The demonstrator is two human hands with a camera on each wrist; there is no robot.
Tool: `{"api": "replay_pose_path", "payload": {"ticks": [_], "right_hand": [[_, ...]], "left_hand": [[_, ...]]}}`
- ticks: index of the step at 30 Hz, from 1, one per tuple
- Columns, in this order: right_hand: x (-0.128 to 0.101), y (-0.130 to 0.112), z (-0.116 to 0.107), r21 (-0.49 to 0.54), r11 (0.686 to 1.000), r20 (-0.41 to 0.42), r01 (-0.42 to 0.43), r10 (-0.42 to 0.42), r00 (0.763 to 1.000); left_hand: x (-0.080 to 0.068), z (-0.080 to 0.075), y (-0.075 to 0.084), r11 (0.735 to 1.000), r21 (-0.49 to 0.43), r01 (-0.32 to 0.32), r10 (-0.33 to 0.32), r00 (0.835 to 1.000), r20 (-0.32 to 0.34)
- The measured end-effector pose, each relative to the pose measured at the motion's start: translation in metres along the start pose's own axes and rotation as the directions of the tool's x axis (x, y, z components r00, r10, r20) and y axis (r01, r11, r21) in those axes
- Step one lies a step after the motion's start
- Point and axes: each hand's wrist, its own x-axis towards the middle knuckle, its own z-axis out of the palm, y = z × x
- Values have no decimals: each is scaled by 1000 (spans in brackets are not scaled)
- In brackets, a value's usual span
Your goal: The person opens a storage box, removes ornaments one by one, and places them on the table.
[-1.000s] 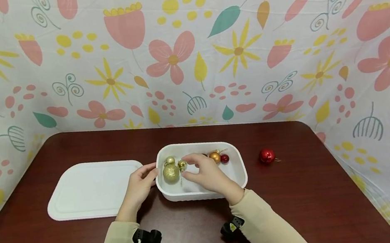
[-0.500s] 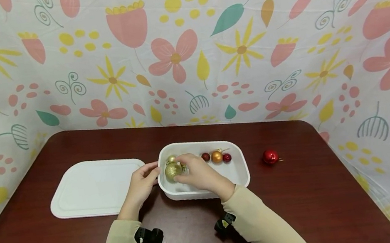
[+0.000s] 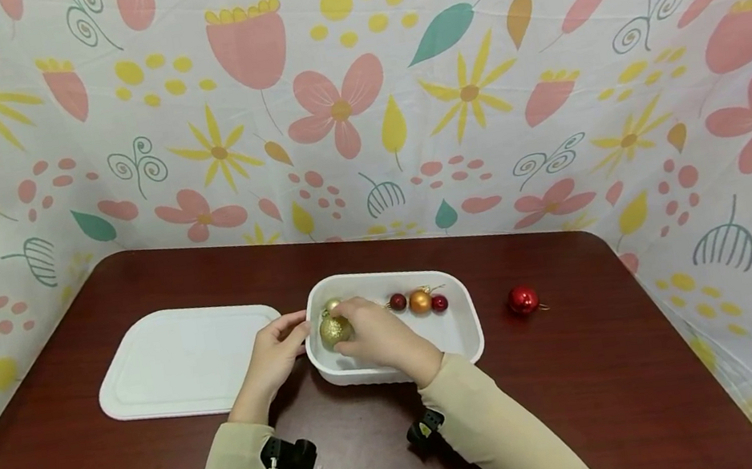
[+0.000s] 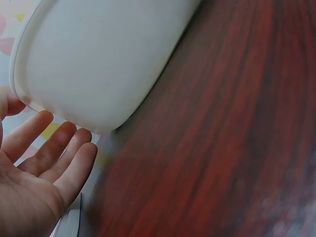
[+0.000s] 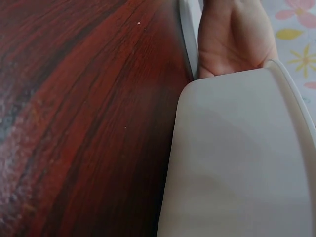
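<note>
A white plastic box [image 3: 368, 376] holds several Christmas baubles. My left hand [image 3: 274, 361] is at its left end; in the left wrist view the nearly straight fingers [image 4: 79, 165] touch the outer wall, with another fingertip up at the rim. Inside the box, my right hand [image 3: 384, 337] is bent over the left part, thumb and fingertips at the right side of a glittery gold bauble [image 3: 333, 331]. I cannot tell whether they grip it. A smaller gold bauble [image 3: 332, 304] lies just behind. The right wrist view shows the box wall [image 5: 242, 148], not the right hand.
In the box's right half sit a dark red bauble [image 3: 397, 302], an orange-gold bauble [image 3: 420, 302] and a small red bauble [image 3: 439, 303]. A shiny red bauble [image 3: 523, 300] lies on the table to the right. Left of the box lies a flat white lid [image 3: 183, 362].
My right hand has moved left to the glittery gold bauble, covering a small shiny gold one and uncovering the dark red one. The left hand stays at the box's end.
</note>
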Motion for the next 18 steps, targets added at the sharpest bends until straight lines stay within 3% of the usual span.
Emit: {"api": "replay_pose_path", "payload": {"ticks": [7,18], "right_hand": [[2,-3,1,-77,997,5,-3,4,1000],[1,-5,4,-95,995,10,-19,20,1000]], "left_hand": [[1,0,0,1000,-3,-6,6,1000,1],[2,-1,-3,1000,19,-14,14,1000,1]]}}
